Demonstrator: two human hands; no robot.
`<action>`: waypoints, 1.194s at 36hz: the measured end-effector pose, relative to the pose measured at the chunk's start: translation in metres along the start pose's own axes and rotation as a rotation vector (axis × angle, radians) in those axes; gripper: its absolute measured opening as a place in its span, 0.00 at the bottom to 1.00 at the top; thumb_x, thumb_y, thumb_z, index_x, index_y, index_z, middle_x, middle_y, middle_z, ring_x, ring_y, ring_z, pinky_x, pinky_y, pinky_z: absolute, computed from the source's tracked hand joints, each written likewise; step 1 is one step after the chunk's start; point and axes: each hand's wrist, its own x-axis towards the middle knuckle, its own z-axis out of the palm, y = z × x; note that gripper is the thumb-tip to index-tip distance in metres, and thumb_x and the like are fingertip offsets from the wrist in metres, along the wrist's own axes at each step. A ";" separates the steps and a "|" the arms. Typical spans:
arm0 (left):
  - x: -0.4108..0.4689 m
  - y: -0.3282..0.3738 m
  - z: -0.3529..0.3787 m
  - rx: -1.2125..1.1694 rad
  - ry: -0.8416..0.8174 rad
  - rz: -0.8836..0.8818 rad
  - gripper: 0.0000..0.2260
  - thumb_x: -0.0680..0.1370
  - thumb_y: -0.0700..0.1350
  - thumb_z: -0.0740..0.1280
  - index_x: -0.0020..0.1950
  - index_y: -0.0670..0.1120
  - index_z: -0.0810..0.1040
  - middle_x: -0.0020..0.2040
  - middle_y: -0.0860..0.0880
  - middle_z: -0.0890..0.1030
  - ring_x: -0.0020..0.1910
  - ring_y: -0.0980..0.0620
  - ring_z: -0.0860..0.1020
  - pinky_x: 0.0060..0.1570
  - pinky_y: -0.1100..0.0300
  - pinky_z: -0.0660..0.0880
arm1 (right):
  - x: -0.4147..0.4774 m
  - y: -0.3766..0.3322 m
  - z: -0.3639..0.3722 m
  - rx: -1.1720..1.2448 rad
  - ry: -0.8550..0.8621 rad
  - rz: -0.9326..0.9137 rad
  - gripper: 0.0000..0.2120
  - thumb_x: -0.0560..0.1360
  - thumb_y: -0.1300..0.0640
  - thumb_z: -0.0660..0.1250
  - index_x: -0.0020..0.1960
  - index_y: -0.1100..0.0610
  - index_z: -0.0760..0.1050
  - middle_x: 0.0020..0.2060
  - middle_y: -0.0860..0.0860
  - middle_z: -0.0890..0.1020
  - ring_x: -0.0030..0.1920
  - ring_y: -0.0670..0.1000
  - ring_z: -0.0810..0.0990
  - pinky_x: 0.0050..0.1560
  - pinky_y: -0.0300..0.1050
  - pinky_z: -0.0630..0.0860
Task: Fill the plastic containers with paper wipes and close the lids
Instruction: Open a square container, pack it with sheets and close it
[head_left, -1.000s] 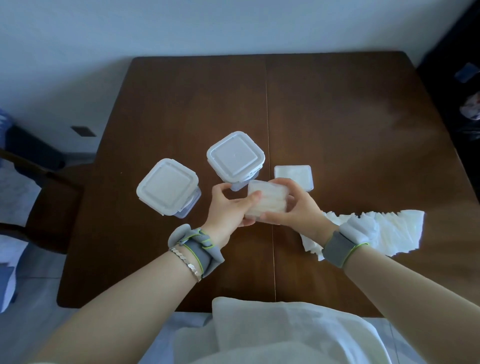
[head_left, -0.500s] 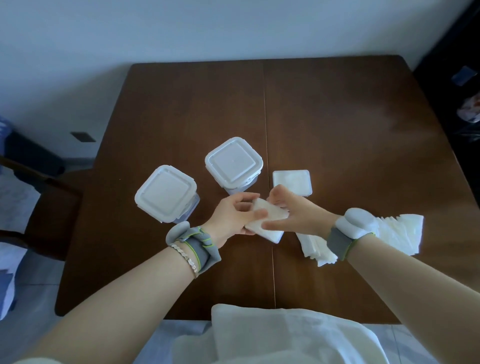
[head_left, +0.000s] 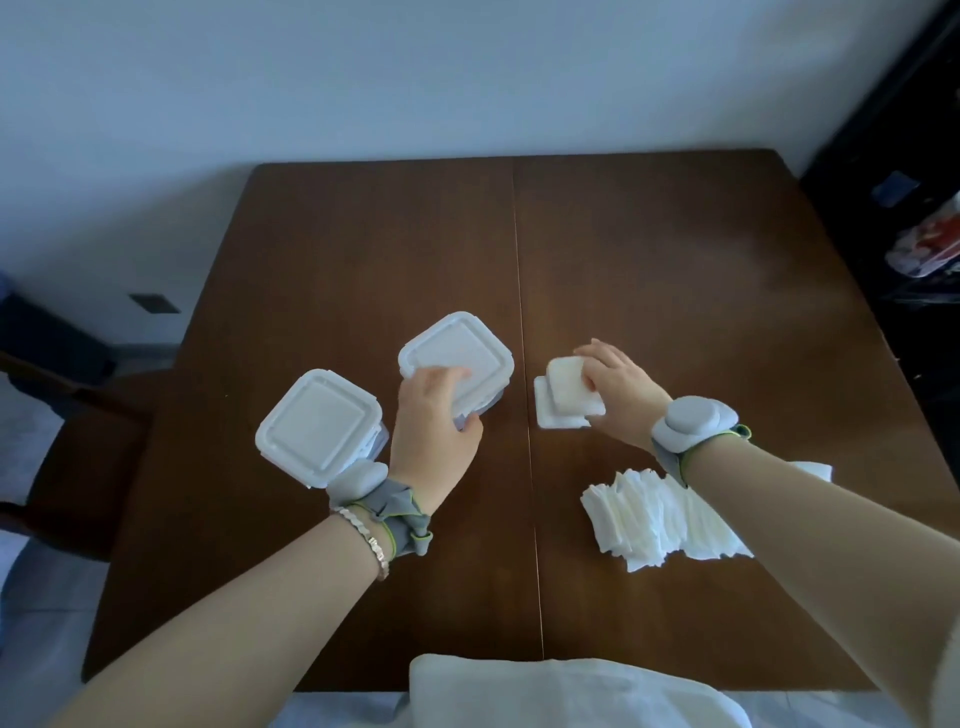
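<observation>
Left hand (head_left: 436, 415) cups the lidded container (head_left: 457, 364); right hand (head_left: 618, 389) presses a lid (head_left: 574, 392) onto the container (head_left: 558, 421) beneath. Probably closing; next, snap it shut.

a home dining spot: dark brown wooden table (head_left: 649, 270) beyond the hands, plain pale wall (head_left: 415, 78) behind

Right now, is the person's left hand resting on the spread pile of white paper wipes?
No, the left hand grips the nearer edge of a lidded square white plastic container, far from the spread pile of white paper wipes.
</observation>
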 end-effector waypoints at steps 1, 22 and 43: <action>0.005 -0.001 0.001 0.072 -0.005 0.013 0.25 0.68 0.40 0.73 0.63 0.43 0.73 0.62 0.41 0.74 0.60 0.40 0.72 0.59 0.49 0.73 | 0.001 0.000 0.000 -0.033 -0.045 0.026 0.17 0.69 0.61 0.72 0.54 0.62 0.71 0.72 0.54 0.64 0.75 0.55 0.53 0.73 0.50 0.58; 0.049 0.022 -0.037 -0.181 -1.005 -0.509 0.26 0.69 0.62 0.66 0.66 0.59 0.70 0.63 0.52 0.75 0.62 0.47 0.74 0.64 0.51 0.71 | -0.026 -0.078 -0.033 0.373 -0.119 -0.030 0.20 0.77 0.46 0.60 0.67 0.51 0.67 0.60 0.48 0.76 0.59 0.48 0.74 0.59 0.40 0.69; -0.008 0.005 -0.023 -0.877 -0.775 -0.718 0.15 0.74 0.49 0.66 0.61 0.49 0.73 0.52 0.46 0.80 0.49 0.47 0.79 0.49 0.51 0.78 | -0.051 -0.083 -0.027 0.663 -0.067 0.160 0.15 0.81 0.51 0.52 0.60 0.54 0.72 0.43 0.44 0.76 0.45 0.42 0.74 0.49 0.34 0.70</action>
